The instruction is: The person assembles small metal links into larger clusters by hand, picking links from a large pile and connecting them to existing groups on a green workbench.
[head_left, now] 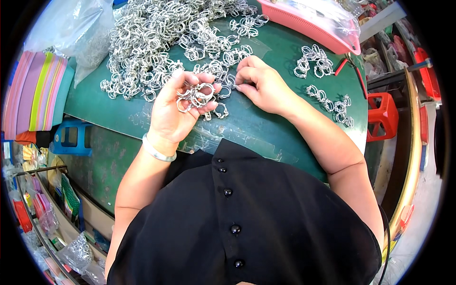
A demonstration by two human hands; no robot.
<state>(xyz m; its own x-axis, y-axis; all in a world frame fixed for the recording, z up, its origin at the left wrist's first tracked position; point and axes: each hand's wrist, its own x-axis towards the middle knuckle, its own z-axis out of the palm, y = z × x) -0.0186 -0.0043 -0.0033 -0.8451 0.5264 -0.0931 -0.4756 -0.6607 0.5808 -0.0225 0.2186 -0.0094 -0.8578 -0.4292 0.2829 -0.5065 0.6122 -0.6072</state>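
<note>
My left hand (173,102) is palm up with its fingers curled around a small bunch of silver metal rings (195,96). Right beside it, my right hand (266,88) has its thumb and fingers pinched together at the edge of a silver ring (225,91); the exact grip is partly hidden. Another loose ring (220,110) lies on the green tabletop just below the fingers. Beyond both hands rises a big heap of the same rings (147,42), tangled together.
Two small groups of rings (314,61) (332,104) lie to the right, near red-handled pliers (341,67). A pink basket (308,26) stands at the far right. Stacked colourful sheets (35,92), a clear plastic bag (90,47) and a blue stool (72,137) are at left; a red stool (382,116) is at right.
</note>
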